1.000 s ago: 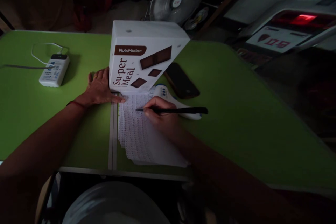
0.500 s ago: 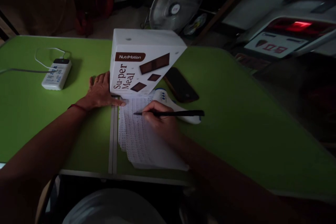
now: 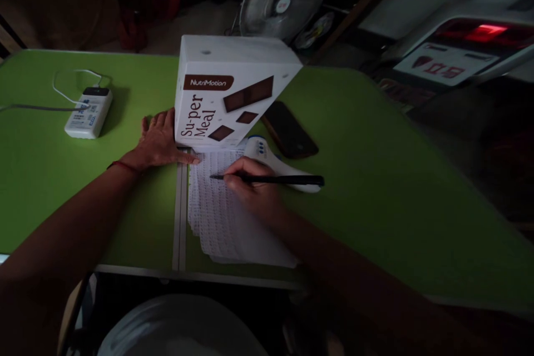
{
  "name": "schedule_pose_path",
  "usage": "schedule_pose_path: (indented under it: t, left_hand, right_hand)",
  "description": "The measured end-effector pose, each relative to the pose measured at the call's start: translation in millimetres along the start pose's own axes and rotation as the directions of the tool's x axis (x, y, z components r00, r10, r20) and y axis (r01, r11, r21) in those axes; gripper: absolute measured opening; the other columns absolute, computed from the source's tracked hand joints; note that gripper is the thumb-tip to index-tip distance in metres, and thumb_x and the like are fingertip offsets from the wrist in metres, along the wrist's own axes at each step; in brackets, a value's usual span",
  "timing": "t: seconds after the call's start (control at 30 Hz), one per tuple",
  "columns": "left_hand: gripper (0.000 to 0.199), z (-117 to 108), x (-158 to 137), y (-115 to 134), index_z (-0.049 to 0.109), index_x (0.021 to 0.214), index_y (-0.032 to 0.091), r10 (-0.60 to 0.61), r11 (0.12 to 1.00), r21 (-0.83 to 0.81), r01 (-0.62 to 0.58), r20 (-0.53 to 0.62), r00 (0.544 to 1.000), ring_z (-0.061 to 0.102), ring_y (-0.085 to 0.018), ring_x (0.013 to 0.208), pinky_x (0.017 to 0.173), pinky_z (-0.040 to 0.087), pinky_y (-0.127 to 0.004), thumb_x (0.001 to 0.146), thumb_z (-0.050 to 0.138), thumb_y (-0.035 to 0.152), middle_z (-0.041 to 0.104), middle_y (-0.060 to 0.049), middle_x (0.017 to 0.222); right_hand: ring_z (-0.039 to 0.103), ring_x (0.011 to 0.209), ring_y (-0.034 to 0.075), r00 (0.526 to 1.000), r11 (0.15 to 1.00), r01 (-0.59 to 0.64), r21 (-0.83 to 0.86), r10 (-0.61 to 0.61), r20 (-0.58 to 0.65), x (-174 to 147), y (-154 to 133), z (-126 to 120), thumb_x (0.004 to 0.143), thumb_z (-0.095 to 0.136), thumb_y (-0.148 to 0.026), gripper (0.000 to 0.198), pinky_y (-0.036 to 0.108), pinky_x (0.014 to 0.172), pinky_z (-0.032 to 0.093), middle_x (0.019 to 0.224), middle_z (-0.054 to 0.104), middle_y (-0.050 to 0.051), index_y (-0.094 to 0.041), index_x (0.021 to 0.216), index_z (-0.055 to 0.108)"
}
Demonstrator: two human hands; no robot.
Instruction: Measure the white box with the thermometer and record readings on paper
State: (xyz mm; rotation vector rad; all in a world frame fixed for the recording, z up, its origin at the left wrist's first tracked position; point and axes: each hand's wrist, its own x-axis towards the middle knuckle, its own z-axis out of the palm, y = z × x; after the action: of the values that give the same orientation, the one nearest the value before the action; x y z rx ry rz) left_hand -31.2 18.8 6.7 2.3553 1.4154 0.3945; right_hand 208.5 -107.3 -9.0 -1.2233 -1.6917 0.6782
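Note:
A black pen (image 3: 287,179) is pinched in my right hand (image 3: 252,183), its tip on or just over the written sheets of paper (image 3: 221,222). Rows of handwriting cover the left part of the stack. My left hand (image 3: 158,136) lies flat with fingers apart beside the white box (image 3: 208,108), its thumb resting on the paper's upper left edge. The box, printed "NutriMotion Su-per Meal", stands upright behind the paper. A white handheld device (image 3: 271,158) with blue marks lies behind my right hand and the pen, partly hidden.
On the green table (image 3: 396,194) a dark phone (image 3: 290,129) lies right of the box. A white power strip (image 3: 89,117) with cables sits at the left. Beyond the table stand a fan (image 3: 282,4) and a white vehicle (image 3: 454,55) with a red light.
My right hand and the pen tip have shifted very slightly left along the page. My left hand stays in place. The whole view has tilted a little, so things sit slightly higher.

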Motion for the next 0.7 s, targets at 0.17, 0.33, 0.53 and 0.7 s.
schedule_pose_path:
  t: [0.17, 0.33, 0.53, 0.7]
  left_hand:
    - [0.161, -1.4, -0.7, 2.4, 0.034, 0.172, 0.015, -0.040, 0.999, 0.024, 0.040, 0.027, 0.999, 0.033, -0.057, 0.164, 0.141, 0.009, -0.073, 0.047, 0.077, 0.109, 0.042, -0.026, 0.177]
    - [0.159, -0.7, -0.1, 1.6, 0.035, 0.171, 0.020, -0.029, 0.999, 0.015, 0.028, 0.012, 1.000, 0.033, -0.058, 0.163, 0.140, 0.010, -0.076, 0.045, 0.082, 0.105, 0.041, -0.024, 0.177]
    - [0.157, -0.1, 0.1, 1.0, 0.035, 0.172, 0.022, -0.010, 1.000, 0.006, 0.010, 0.006, 1.000, 0.034, -0.058, 0.163, 0.139, 0.010, -0.078, 0.048, 0.083, 0.104, 0.042, -0.024, 0.176]
    - [0.157, 1.1, -0.6, 0.3, 0.037, 0.172, 0.021, -0.001, 1.000, 0.003, 0.001, -0.003, 1.000, 0.034, -0.059, 0.163, 0.139, 0.013, -0.077, 0.047, 0.080, 0.108, 0.043, -0.025, 0.175]
  right_hand:
    - [0.052, 0.058, 0.016, 1.000, 1.000, 0.028, -0.006, -0.028, 0.005, 0.2, 1.5, -0.5, 0.081, 0.064, -0.023, 0.013, 0.030, 0.057, 0.046, 0.061, 0.060, -0.003, -0.028, 0.071, 0.057]
    - [0.049, 0.054, 0.014, 0.999, 0.998, 0.045, 0.042, -0.045, 0.002, 0.6, 3.0, 0.0, 0.080, 0.062, -0.027, 0.011, 0.030, 0.055, 0.044, 0.059, 0.057, -0.005, -0.027, 0.070, 0.058]
    - [0.050, 0.056, 0.016, 0.997, 0.999, -0.036, 0.013, 0.036, -0.074, 0.3, 3.2, 0.6, 0.076, 0.064, -0.028, 0.010, 0.031, 0.055, 0.043, 0.058, 0.057, -0.004, -0.028, 0.068, 0.058]
    - [0.047, 0.052, 0.016, 0.995, 1.000, -0.025, 0.012, 0.026, -0.097, -1.1, 2.7, 0.9, 0.076, 0.064, -0.027, 0.010, 0.031, 0.053, 0.041, 0.056, 0.057, -0.003, -0.029, 0.068, 0.059]
